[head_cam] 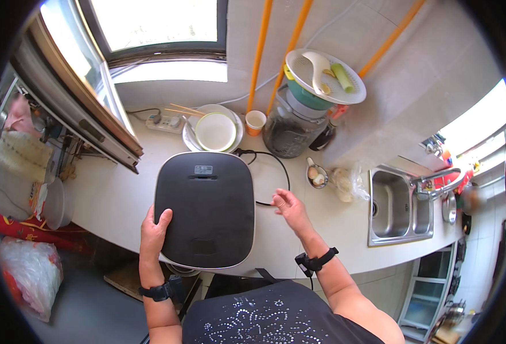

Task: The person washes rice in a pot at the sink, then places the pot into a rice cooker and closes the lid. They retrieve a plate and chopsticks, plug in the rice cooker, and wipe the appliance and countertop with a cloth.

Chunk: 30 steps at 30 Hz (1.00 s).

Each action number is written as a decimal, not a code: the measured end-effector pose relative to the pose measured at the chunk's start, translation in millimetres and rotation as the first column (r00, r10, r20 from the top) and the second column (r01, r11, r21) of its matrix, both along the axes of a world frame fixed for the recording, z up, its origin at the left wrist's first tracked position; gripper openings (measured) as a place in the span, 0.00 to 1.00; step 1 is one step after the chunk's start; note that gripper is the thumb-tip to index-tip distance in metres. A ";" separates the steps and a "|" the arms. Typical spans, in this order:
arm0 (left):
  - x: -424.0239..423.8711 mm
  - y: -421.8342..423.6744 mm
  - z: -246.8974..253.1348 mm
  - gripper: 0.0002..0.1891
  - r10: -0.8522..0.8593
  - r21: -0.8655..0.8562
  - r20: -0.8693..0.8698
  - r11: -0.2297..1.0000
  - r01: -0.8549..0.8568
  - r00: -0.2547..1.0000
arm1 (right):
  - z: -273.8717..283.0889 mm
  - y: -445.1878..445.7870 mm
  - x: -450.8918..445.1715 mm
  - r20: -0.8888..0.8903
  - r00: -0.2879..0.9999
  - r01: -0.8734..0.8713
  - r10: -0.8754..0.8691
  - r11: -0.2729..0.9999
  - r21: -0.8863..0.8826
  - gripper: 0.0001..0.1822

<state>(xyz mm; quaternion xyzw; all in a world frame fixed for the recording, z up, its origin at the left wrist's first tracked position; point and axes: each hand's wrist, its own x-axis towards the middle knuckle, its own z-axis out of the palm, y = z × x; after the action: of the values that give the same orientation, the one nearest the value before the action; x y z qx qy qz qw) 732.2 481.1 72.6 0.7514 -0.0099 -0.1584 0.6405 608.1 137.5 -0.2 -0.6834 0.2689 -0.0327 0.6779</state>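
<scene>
A black-topped, rounded-square kitchen appliance (205,202), probably a rice cooker, stands at the front edge of a white countertop (313,253). My left hand (154,234) rests against its left side, thumb on the lid's edge. To the right of the appliance, my right hand (289,208) is raised over the counter with bent fingers and holds nothing. A black power cord (288,172) loops on the counter behind and beside that hand. The lid is down and bears a small label with writing.
Behind stand stacked bowls (216,132) with chopsticks, an orange paper cup (255,123), a power strip (165,124) and a large glass jar (289,133) under a colander (298,69). Rightward are a small bowl of eggs (316,176), a plastic bag (350,185) and a steel sink (390,206).
</scene>
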 end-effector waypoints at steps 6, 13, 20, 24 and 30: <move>-5.7 -2.2 0.3 0.34 -0.037 0.392 0.389 0.911 -0.129 0.921 | -32.1 -42.0 18.4 0.030 0.998 0.061 -0.053 0.910 -0.410 0.17; -14.1 -69.2 71.6 0.30 -0.608 0.764 0.468 0.643 0.053 0.641 | -45.7 -38.7 126.6 0.121 0.971 -0.053 0.205 0.680 -0.731 0.19; -17.9 -103.4 81.0 0.27 -0.705 0.761 0.451 0.625 0.178 0.547 | -48.4 -44.2 150.0 -0.326 0.931 -0.364 0.166 0.332 -0.870 0.12; -9.7 -94.2 76.2 0.23 -0.669 0.708 0.450 0.671 0.219 0.592 | -4.3 -48.2 125.9 0.036 0.979 -0.052 0.199 0.417 -0.908 0.10; 12.3 -101.4 82.8 0.19 -0.599 0.625 0.526 0.754 0.203 0.604 | 87.3 -42.1 113.2 0.405 0.904 0.208 0.134 0.691 -0.692 0.08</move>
<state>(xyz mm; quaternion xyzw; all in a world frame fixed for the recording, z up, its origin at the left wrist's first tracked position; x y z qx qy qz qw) 744.5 379.8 155.4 0.8687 -0.3855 -0.0034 0.3111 721.3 95.4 87.1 -0.8639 0.0940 -0.2976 0.3953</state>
